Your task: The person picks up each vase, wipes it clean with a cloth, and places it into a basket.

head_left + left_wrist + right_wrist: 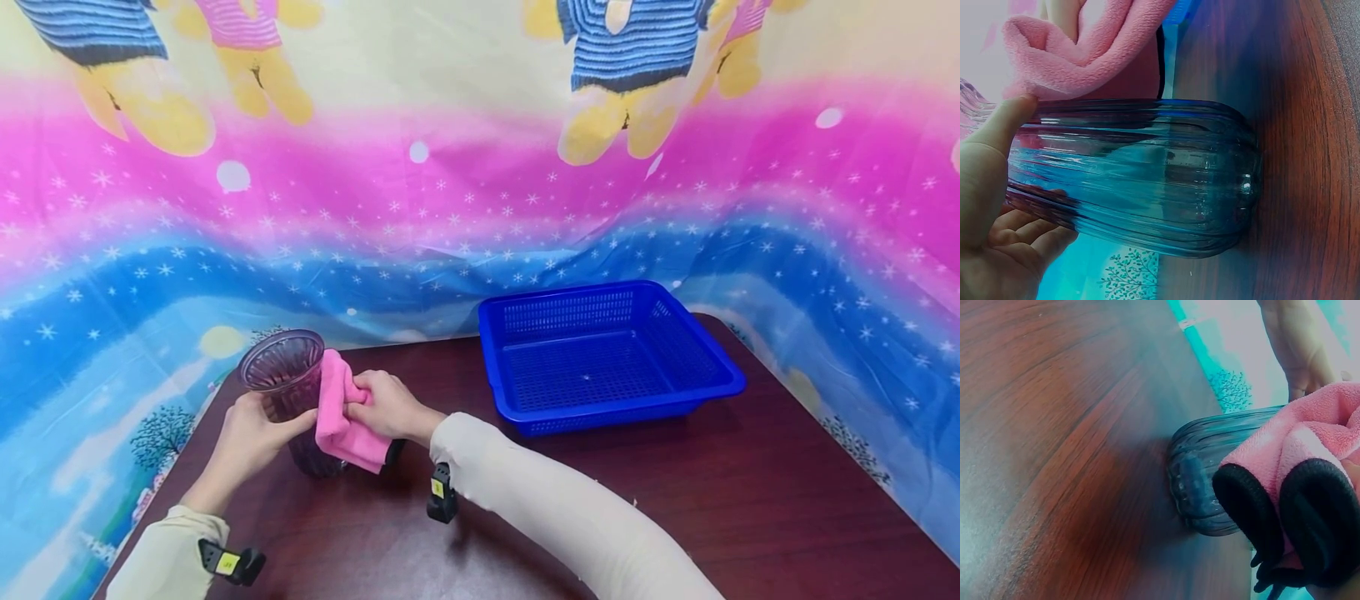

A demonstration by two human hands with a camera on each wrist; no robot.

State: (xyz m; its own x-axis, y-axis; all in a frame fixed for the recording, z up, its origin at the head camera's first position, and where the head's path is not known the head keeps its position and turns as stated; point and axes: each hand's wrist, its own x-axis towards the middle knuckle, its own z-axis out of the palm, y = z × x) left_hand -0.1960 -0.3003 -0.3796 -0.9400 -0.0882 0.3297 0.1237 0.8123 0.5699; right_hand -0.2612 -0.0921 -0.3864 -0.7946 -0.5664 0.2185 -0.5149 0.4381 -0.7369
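A ribbed, see-through vase (306, 454) with a purplish tint and a flared rim stands at the left of the table, its base at the tabletop in the left wrist view. Below the rim, my left hand (251, 433) grips it, thumb on the near side and fingers round the other. My right hand (393, 406) holds a folded pink cloth (341, 425) against the vase's right side. Black edging on the cloth (1260, 459) hangs toward the right wrist camera. The cloth hides part of the vase and some right-hand fingers.
A blue plastic basket (600, 415) with perforated walls sits at the back right of the dark wooden table (712, 475). Behind the table hangs a colourful printed curtain (450, 200). Each sleeve carries a small black wrist camera.
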